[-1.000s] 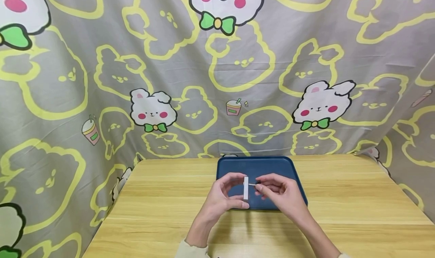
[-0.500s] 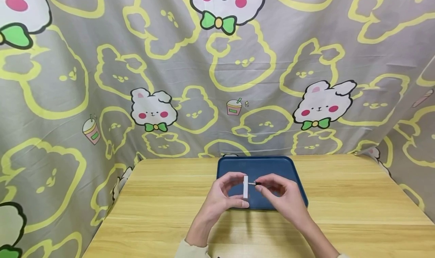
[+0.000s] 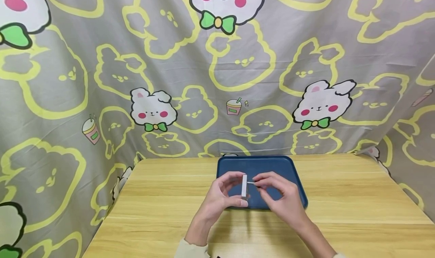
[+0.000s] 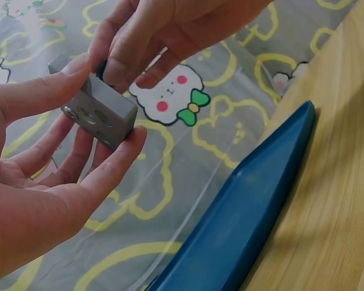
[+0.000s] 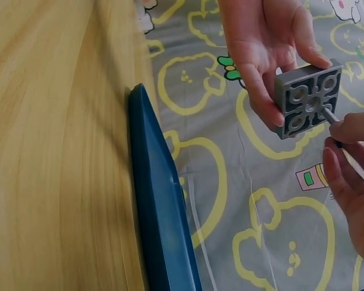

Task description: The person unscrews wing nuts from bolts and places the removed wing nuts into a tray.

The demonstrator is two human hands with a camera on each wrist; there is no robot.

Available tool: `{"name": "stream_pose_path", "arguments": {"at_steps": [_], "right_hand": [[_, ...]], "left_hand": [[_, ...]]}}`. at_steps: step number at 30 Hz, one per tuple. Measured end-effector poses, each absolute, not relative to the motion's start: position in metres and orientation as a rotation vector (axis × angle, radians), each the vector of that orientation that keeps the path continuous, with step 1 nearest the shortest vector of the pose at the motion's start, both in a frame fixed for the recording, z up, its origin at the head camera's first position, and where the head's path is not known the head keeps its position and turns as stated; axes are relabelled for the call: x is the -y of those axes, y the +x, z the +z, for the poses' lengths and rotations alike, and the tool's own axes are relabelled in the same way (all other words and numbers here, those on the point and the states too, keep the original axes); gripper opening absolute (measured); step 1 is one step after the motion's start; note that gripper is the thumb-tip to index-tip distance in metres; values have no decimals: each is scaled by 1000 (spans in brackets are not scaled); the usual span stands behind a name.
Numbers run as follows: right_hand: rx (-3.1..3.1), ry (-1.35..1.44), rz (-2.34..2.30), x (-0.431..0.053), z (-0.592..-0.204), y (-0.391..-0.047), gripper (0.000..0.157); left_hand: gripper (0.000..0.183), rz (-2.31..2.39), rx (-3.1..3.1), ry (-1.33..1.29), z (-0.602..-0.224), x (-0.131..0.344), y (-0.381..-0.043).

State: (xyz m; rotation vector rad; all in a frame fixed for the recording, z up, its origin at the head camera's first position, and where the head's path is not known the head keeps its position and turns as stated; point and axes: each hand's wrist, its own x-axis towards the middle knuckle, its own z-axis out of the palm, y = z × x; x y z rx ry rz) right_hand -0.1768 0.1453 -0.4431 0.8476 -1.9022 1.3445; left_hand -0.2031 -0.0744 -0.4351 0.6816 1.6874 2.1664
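A square grey block (image 3: 244, 187), hollow underneath with round sockets, is held on edge above the tray. My left hand (image 3: 219, 195) grips it by opposite edges, thumb on one side and fingers on the other. From the right, my right hand (image 3: 283, 195) pinches a thin threaded screw (image 5: 330, 116) by its dark end. In the right wrist view, the screw's metal tip meets the ribbed face of the block near its central socket. Round holes show on the block's other face in the left wrist view. My right fingertips mostly cover the screw's dark end.
A dark blue tray (image 3: 263, 162) with a raised rim lies on the wooden table (image 3: 163, 197), beneath and behind the hands. A grey curtain (image 3: 204, 73) with cartoon rabbits hangs behind the table and along its sides.
My right fingers have shifted their pinch on the screw, opening out to show its dark end and then closing over it. The left hand and block have moved slightly left.
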Motion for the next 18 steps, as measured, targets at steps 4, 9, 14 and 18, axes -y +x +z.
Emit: {"name": "stream_pose_path", "arguments": {"at_steps": [4, 9, 14, 18], "right_hand": [[1862, 868, 1256, -144, -444, -179, 47], [1844, 878, 1231, -144, -445, -180, 48], [1840, 882, 1228, -144, -446, -181, 49], [1864, 884, 1245, -145, -444, -180, 53]], "left_hand": [[68, 2171, -1673, 683, -435, 75, -203], [68, 2183, -1627, 677, -435, 74, -203], [68, 2183, -1632, 676, -436, 74, -203], [68, 2184, -1650, 680, -437, 74, -203]]}}
